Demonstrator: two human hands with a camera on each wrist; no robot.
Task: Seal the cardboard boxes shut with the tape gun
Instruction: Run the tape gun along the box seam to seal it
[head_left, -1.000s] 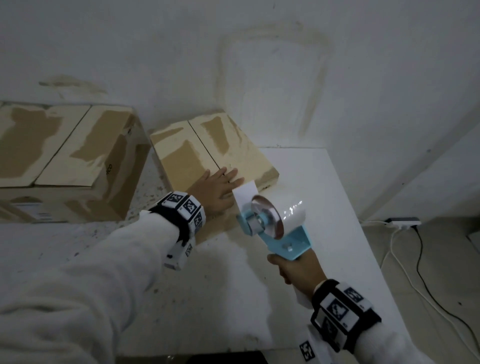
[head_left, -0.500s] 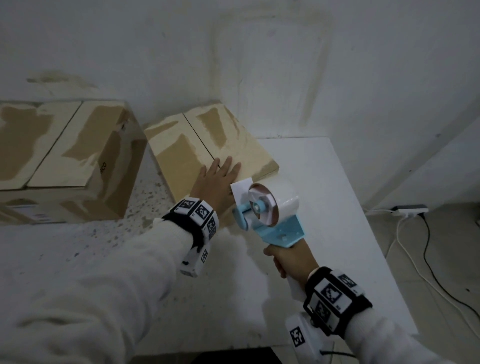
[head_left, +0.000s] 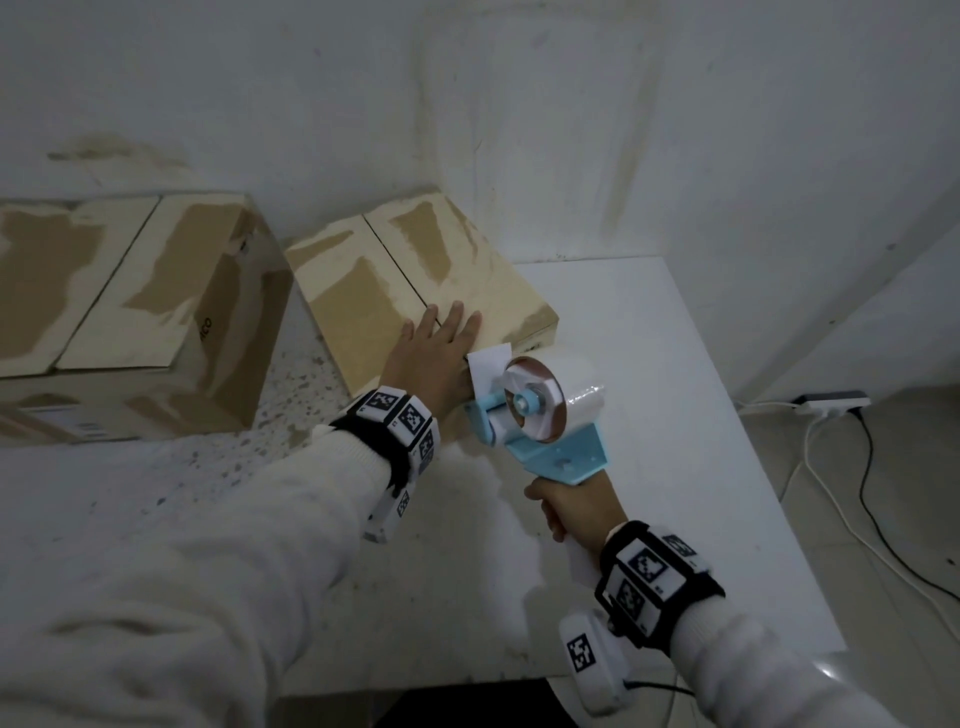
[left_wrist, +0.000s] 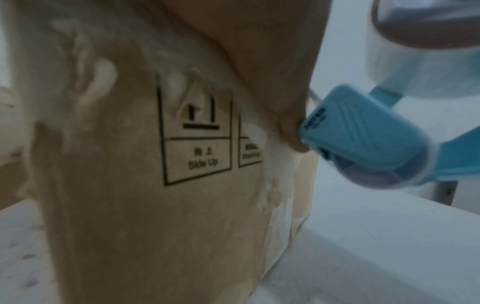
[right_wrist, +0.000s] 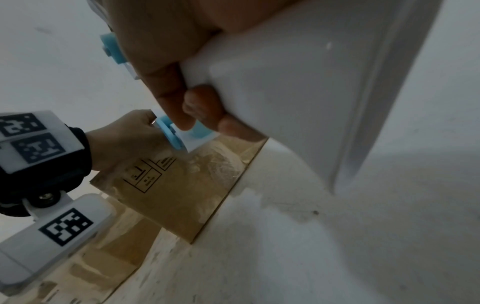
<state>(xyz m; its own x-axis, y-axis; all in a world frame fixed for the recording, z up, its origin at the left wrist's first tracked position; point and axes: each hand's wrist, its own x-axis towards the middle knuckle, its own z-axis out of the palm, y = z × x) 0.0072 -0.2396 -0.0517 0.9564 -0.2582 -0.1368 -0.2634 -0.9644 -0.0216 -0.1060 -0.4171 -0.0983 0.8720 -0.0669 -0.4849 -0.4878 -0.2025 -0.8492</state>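
Leftmost, at the frame's left edge of the head view: large cardboard box (head_left: 130, 306), flaps closed, patchy whitish residue across top and side, contents hidden. Just right of it, near frame centre: smaller box (head_left: 384, 291), flaps meeting along a centre seam, contents likewise hidden; printed "Side Up" panel on its near side in the left wrist view. Left hand (head_left: 434, 358) flat on that box's near edge, fingers straight and spread over the seam, gripping nothing. Just right, touching or nearly touching the hand: blue tape gun (head_left: 535, 415) with clear roll and a loose white tape tab toward the box edge. Right hand (head_left: 571, 506) below it, fingers wrapped tightly round the white handle. Underneath, a white table (head_left: 675, 415), speckled and scuffed toward the left. Behind, a stained white wall (head_left: 519, 104). Far right, on the floor: power strip (head_left: 831, 401) and cables.
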